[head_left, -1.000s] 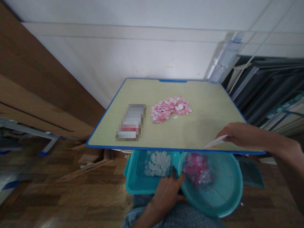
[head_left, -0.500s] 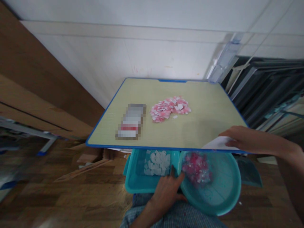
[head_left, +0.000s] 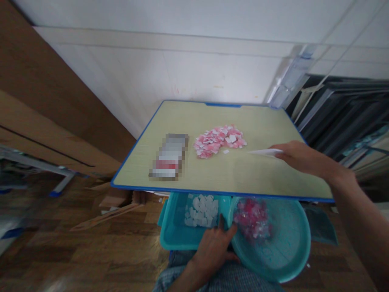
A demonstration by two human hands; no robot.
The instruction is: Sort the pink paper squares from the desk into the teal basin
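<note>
My right hand [head_left: 291,154] pinches a thin white card [head_left: 266,152], which is seen nearly edge-on above the right part of the pale board table [head_left: 182,113]. To the card's left lies a heap of small pink and white square pieces [head_left: 219,140], with one loose piece by its near edge. Below the table, my left hand [head_left: 214,245] rests with fingers apart where a rectangular teal basin [head_left: 176,241] and a round teal basket [head_left: 291,271] meet. White pieces [head_left: 202,211] lie in the basin. Pink, shiny pieces [head_left: 253,219] lie in the basket.
A blurred-out, phone-shaped object [head_left: 170,156] lies on the table's left side. Behind the table stands a white wall [head_left: 182,69]. Dark flat panels [head_left: 343,109] lean at the right, beside a clear plastic tube [head_left: 290,77]. Cardboard [head_left: 54,134] stands at the left.
My right hand has lifted the white card from the table's front edge, moving it away from me and slightly left. My left hand stays at the basin and basket.
</note>
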